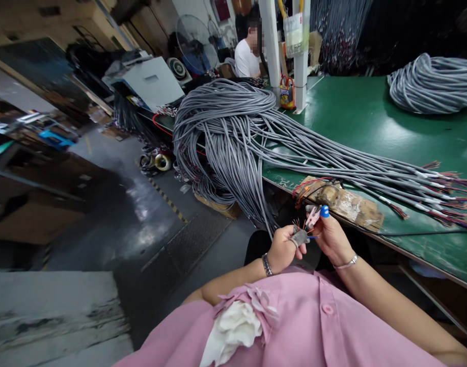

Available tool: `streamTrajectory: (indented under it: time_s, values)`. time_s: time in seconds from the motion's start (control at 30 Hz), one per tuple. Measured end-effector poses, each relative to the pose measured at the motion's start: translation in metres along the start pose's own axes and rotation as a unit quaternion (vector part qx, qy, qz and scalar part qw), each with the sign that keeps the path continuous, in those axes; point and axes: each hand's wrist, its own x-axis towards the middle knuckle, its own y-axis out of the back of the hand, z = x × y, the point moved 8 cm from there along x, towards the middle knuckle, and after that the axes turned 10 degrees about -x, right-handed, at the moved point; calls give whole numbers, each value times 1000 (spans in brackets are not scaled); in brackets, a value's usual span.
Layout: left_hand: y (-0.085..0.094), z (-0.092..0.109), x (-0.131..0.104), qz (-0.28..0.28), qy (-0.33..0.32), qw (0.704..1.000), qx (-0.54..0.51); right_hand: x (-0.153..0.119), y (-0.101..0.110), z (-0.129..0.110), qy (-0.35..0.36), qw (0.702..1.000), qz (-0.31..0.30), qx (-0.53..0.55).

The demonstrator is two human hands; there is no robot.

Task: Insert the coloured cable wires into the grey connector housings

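Wires (299, 224), thin, fanned from grey piece (300, 237) near bench (409, 132) edge | left hand (282, 250): fingers curled round grey piece | right hand (332, 238): pinching pinkish clip-like part (313, 217) | risk: wires could snag or bend; cause: splayed ends, crowded grips

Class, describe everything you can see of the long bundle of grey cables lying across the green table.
The bundle is many slim, round grey cables with smooth, plastic-looking jackets. Its looped heap lies at the left of the green table, some strands drooping over the edge. The rest fans rightward across the tabletop to uneven ends, where pale bands and thin reddish and dark wires show. Whether any strand reaches the hands is unclear.
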Motion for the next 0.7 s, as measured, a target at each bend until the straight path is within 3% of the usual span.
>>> streamTrajectory:
  time_s: [0.2,0.37,0.5,0.7]
  values:
    - [0,-6,1,0,15,999,-31,-3,-1,0,-6,1000,0,-13]
    - [7,-9,0,43,-19,996,-71,-9,-6,1,-23,999,-28,22]
    - [7,-6,-5,41,-49,997,-38,-11,-5,-1,-18,999,-26,23]
    - [15,-4,-16,45,-54,997,7,-16,-3,8,-97,992,-79,25]
